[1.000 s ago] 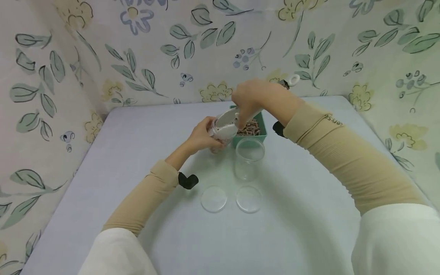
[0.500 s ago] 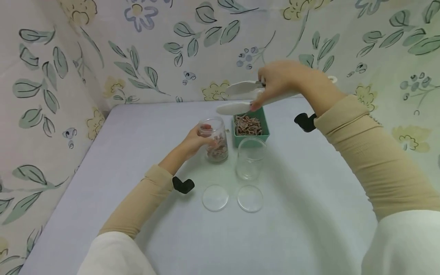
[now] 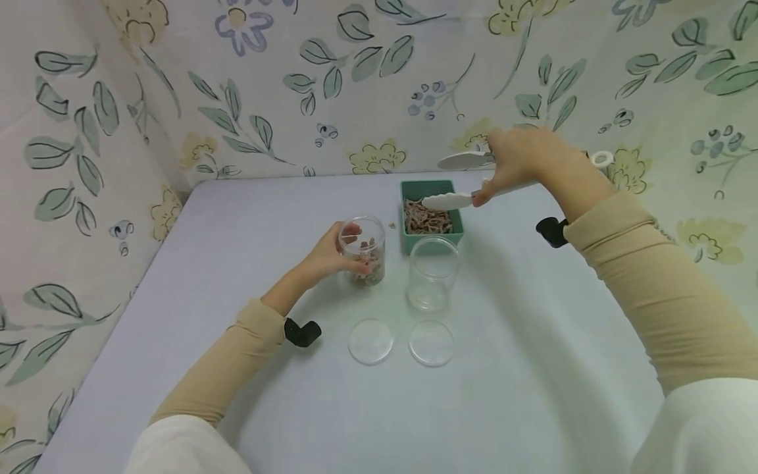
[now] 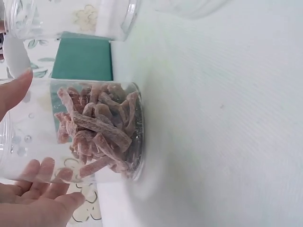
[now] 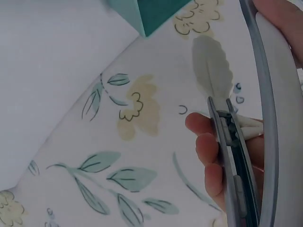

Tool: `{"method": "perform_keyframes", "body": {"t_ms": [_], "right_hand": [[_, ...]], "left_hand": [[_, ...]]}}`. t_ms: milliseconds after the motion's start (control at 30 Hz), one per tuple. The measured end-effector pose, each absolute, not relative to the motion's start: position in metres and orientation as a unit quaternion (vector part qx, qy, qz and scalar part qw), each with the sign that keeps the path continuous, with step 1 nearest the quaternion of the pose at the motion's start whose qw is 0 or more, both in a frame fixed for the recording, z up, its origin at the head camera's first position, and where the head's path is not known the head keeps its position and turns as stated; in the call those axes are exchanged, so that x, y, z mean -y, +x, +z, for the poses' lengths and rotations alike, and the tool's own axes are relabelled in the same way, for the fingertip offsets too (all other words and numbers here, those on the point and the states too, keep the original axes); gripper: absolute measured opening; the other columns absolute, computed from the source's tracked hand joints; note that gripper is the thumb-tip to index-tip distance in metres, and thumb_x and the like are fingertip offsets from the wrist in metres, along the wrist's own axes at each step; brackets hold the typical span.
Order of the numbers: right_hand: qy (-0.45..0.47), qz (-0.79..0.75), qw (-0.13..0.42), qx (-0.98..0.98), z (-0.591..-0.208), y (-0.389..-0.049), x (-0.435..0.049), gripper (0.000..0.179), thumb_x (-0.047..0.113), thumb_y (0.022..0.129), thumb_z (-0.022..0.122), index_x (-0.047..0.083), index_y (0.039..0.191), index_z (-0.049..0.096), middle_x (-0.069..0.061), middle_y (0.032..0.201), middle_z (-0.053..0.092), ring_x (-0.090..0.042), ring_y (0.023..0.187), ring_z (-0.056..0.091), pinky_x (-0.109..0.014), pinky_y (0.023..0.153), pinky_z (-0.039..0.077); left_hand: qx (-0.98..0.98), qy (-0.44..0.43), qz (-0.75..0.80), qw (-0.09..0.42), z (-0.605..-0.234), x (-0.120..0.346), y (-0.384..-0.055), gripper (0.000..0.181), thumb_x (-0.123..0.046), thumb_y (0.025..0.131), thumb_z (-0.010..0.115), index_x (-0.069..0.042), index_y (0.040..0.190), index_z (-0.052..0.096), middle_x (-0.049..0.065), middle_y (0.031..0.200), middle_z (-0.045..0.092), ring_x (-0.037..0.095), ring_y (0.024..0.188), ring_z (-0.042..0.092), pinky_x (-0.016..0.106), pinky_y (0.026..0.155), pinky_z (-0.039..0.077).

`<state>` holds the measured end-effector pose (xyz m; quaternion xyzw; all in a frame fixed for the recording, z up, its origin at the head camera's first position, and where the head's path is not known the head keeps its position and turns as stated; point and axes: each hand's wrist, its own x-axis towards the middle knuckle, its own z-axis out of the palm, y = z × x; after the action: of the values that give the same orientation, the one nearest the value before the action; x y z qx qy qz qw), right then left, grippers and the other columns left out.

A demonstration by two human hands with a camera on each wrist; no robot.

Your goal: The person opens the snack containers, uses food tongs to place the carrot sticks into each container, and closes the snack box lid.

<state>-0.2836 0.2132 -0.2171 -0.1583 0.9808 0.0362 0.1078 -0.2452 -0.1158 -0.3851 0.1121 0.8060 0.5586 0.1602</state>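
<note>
My left hand [image 3: 328, 255] holds a clear jar [image 3: 370, 230] upright, its thumb and fingers spread around the sides. Brownish, dusted strips [image 4: 99, 127] fill roughly the lower part of that jar. In my right hand [image 3: 521, 161] is a pair of white tongs [image 3: 450, 201] with grey edges, gripped along the arms, the two tips spread apart with nothing between them. The lower tip overlaps the green bin [image 3: 412, 243] in the head view; more of the strips [image 3: 426, 220] lie inside this bin.
A second clear jar [image 3: 429, 289] stands in front of the bin, with no strips in it. Two round clear lids [image 3: 371, 342] lie side by side nearer me on the white table [image 3: 379, 415]. Floral fabric [image 3: 331, 85] hangs behind the table and along its sides.
The tongs have come out of the left jar, risen, then moved right and down toward the bin. My left hand has turned the tilted jar upright and shifted it slightly nearer me.
</note>
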Motion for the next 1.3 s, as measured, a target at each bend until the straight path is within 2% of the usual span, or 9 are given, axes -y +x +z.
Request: {"method": "perform_keyframes", "body": {"t_ms": [300,467,600,767,867,967,1033,1133,1300], "right_hand": [[-0.151,0.060,0.121,-0.979,-0.228,-0.284,-0.217,0.112,0.067,0.067,0.075,-0.009,0.135,0.030,-0.028,0.119,0.055,-0.043,0.101,0.057,-0.058,0.078,0.049],[-0.160,0.066,0.112,-0.979,-0.234,-0.283,-0.219,0.105,0.064,0.068,0.076,-0.009,0.132,0.035,-0.027,0.114,0.059,-0.040,0.098,0.059,-0.054,0.075,0.051],[-0.161,0.069,0.107,-0.979,-0.237,-0.282,-0.220,0.101,0.064,0.068,0.075,-0.009,0.129,0.039,-0.027,0.114,0.060,-0.040,0.098,0.059,-0.052,0.074,0.051],[-0.159,0.066,0.102,-0.980,-0.240,-0.281,-0.219,0.104,0.062,0.069,0.076,-0.011,0.133,0.036,-0.030,0.120,0.058,-0.044,0.104,0.057,-0.055,0.078,0.050],[-0.159,0.056,0.095,-0.981,-0.242,-0.280,-0.218,0.099,0.059,0.069,0.077,-0.009,0.130,0.038,-0.029,0.117,0.059,-0.042,0.100,0.059,-0.053,0.076,0.051],[-0.157,0.049,0.091,-0.982,-0.246,-0.280,-0.217,0.092,0.058,0.069,0.078,-0.006,0.124,0.041,-0.025,0.111,0.061,-0.037,0.093,0.060,-0.049,0.069,0.052],[-0.157,0.050,0.090,-0.982,-0.248,-0.280,-0.217,0.089,0.058,0.068,0.078,-0.004,0.121,0.042,-0.023,0.108,0.062,-0.034,0.090,0.060,-0.046,0.067,0.051],[-0.157,0.053,0.093,-0.982,-0.250,-0.281,-0.216,0.087,0.057,0.067,0.079,-0.003,0.119,0.044,-0.021,0.107,0.062,-0.033,0.092,0.060,-0.046,0.068,0.051],[-0.158,0.054,0.102,-0.981,-0.254,-0.286,-0.209,0.093,0.056,0.069,0.078,-0.005,0.129,0.043,-0.023,0.117,0.061,-0.037,0.102,0.059,-0.051,0.077,0.051]], "left_hand": [[-0.812,0.133,0.545,0.162,-0.381,0.119,-0.243,0.077,-0.004,0.075,0.083,0.000,0.138,0.040,0.017,0.147,0.041,0.030,0.138,0.034,0.050,0.115,0.024],[-0.809,0.147,0.543,0.173,-0.380,0.119,-0.242,0.074,-0.003,0.075,0.082,0.002,0.136,0.042,0.020,0.146,0.041,0.032,0.137,0.035,0.051,0.114,0.024],[-0.818,0.149,0.531,0.164,-0.376,0.117,-0.238,0.090,-0.007,0.074,0.084,-0.001,0.147,0.031,0.017,0.153,0.033,0.033,0.143,0.024,0.054,0.116,0.018],[-0.806,0.193,0.560,-0.001,-0.352,0.109,-0.220,0.101,-0.002,0.071,0.084,-0.003,0.152,0.023,0.012,0.157,0.027,0.023,0.147,0.017,0.041,0.118,0.015],[-0.764,0.265,0.571,-0.143,-0.339,0.094,-0.200,0.095,0.005,0.067,0.085,0.005,0.146,0.032,0.018,0.151,0.037,0.025,0.143,0.028,0.034,0.117,0.021],[-0.738,0.310,0.562,-0.209,-0.336,0.075,-0.174,0.084,0.004,0.065,0.085,0.011,0.136,0.042,0.024,0.138,0.049,0.032,0.133,0.044,0.037,0.112,0.033],[-0.751,0.302,0.561,-0.173,-0.340,0.065,-0.157,0.076,0.001,0.066,0.086,0.012,0.130,0.047,0.024,0.130,0.055,0.034,0.125,0.050,0.038,0.108,0.039],[-0.790,0.223,0.570,-0.031,-0.350,0.057,-0.142,0.068,-0.004,0.071,0.085,0.007,0.127,0.050,0.020,0.126,0.057,0.034,0.121,0.053,0.037,0.104,0.044],[-0.825,0.090,0.533,0.165,-0.367,0.040,-0.154,0.086,-0.014,0.073,0.086,-0.002,0.145,0.039,0.016,0.145,0.044,0.033,0.134,0.042,0.044,0.107,0.039]]}}
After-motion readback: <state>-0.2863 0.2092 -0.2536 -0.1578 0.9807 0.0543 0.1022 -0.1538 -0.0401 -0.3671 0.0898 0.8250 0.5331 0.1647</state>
